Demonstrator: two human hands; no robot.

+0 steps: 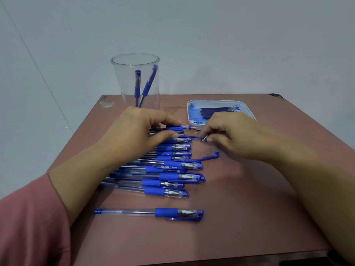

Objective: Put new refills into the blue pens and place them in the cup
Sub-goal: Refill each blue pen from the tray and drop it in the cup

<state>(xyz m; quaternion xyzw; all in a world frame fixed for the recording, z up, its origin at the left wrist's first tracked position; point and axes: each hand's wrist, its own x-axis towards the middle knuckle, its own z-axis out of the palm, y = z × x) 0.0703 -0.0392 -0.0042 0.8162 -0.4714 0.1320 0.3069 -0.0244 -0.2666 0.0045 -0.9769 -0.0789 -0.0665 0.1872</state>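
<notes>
Left hand point(138, 131) curling its fingers round an uncapped blue pen point(173, 128) at the far end of the pen row point(169, 175), right hand point(236, 135) pinching a thin refill point(203, 139) by its tip, clear cup point(123, 83) standing far left holding two pens, refill tray point(211, 101) sitting far right.

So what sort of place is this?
Likely a plain room with a makeshift work spot, home or workshop unclear: a reddish-brown table before a bare pale wall, holding a row of blue pens and a white tray of refills.
</notes>
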